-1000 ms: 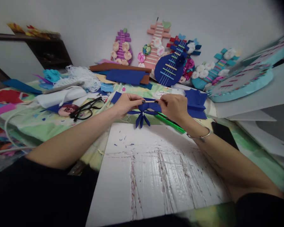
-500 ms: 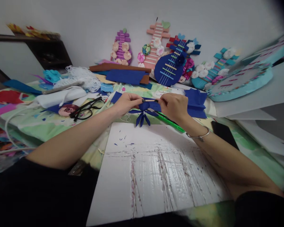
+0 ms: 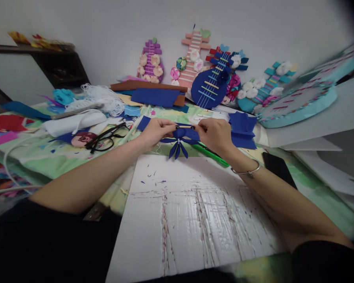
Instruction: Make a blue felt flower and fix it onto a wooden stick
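Note:
My left hand point(image 3: 158, 133) and my right hand point(image 3: 214, 134) are raised over the far edge of a white board point(image 3: 147, 181). Between their pinching fingertips runs a short, thin pale wooden stick point(image 3: 185, 126), held level with one end in each hand. Just under the stick is a small piece of dark blue paper point(image 3: 179, 133); whether it is wrapped on the stick I cannot tell. Below it lies a blue paper flower point(image 3: 178, 148) with narrow petals spread out. A green cutter point(image 3: 214, 155) rests beside my right hand, partly hidden by it.
Black glasses point(image 3: 106, 139) lie left of my hands, near white string point(image 3: 98, 100). Blue sheets point(image 3: 243, 129) and a dark phone point(image 3: 279, 169) are on the right. Decorated paper instruments point(image 3: 211, 87) lean on the wall. Scratches and blue scraps mark the board.
Both hands keep the same pinch on the stick and have hardly moved. The whole view has shifted very slightly.

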Demonstrator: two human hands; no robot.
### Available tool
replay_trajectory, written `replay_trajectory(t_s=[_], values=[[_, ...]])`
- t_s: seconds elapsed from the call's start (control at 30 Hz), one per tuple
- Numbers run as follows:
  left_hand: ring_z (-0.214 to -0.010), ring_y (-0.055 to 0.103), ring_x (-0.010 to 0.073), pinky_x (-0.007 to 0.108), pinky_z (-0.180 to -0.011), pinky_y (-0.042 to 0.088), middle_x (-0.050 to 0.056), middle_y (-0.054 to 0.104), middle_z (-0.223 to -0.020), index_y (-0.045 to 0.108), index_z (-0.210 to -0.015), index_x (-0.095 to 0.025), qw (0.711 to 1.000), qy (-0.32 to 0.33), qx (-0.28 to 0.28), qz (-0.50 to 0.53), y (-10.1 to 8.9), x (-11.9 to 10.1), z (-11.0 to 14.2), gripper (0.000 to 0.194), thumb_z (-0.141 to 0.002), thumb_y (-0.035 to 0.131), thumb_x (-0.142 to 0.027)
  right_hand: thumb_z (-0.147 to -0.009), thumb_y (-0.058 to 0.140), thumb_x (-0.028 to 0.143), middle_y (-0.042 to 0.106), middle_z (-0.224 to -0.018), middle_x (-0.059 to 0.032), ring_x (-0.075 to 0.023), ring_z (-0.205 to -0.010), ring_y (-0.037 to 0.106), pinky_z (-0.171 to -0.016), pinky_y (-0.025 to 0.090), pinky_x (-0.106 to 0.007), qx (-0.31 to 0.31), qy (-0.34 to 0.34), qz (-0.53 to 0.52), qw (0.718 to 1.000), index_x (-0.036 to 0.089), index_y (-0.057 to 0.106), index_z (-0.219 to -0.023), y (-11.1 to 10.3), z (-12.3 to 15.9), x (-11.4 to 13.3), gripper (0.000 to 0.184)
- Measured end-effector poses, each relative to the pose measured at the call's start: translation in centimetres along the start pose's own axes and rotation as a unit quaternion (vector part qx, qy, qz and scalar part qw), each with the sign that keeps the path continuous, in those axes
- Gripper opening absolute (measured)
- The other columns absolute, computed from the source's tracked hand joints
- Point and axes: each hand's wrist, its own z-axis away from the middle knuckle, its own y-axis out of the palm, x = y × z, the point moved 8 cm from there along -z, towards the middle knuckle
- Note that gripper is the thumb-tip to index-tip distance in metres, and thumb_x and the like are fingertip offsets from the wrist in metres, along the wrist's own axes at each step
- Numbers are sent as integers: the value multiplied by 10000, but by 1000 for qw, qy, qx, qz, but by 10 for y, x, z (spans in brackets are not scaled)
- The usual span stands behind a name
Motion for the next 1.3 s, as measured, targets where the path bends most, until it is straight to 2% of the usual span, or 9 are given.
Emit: replay_trajectory(t_s=[0.17, 0.5, 0.73, 0.9, 1.07, 1.3], values=[[-552, 586, 94, 232, -601, 496, 27, 677, -652, 700, -744, -116, 1000, 5, -27, -2, -3, -4, 2, 243, -587, 790, -278, -853, 500, 326, 620, -641, -59, -157, -604, 488, -589, 247, -285, 10, -12, -39, 999, 172, 635, -651, 4, 0, 2, 287], [-591, 598, 116, 247, -615, 493, 48, 686, -671, 714, -769, -113, 997, 3, -15, -74, -4, -11, 3, 257, -600, 781, -294, -840, 510, 331, 598, -626, -48, -150, -605, 478, -587, 259, -282, 9, -4, -59, 998, 176, 630, -655, 6, -1, -1, 270], [-587, 589, 111, 232, -594, 475, 34, 682, -648, 729, -769, -127, 990, 34, -15, -137, -5, -11, 2, 161, -631, 726, -210, -826, 522, 285, 569, -593, -18, -122, -568, 448, -565, 250, -268, 64, -9, -104, 992, 177, 609, -656, 18, -2, 0, 220], [-650, 622, 135, 252, -631, 484, 54, 710, -726, 737, -781, -138, 985, 55, 0, -163, -1, -12, 3, 190, -626, 743, -248, -874, 477, 377, 536, -555, -7, -113, -533, 399, -539, 208, -279, 103, 5, -109, 989, 180, 605, -623, 22, -1, 4, 343], [-694, 649, 156, 280, -679, 511, 66, 720, -759, 733, -778, -138, 986, 49, 16, -161, 6, -14, 8, 187, -618, 744, -235, -884, 450, 485, 488, -511, -4, -110, -506, 366, -523, 205, -283, 116, 12, -114, 987, 182, 549, -549, 24, 1, 7, 463], [-672, 654, 148, 249, -628, 525, 52, 713, -722, 709, -746, -143, 978, 70, 21, -194, 11, -13, 11, 129, -627, 703, -191, -846, 488, 564, 487, -492, -2, -109, -498, 389, -512, 228, -287, 125, 33, -143, 981, 188, 535, -534, 34, 2, 2, 492]])
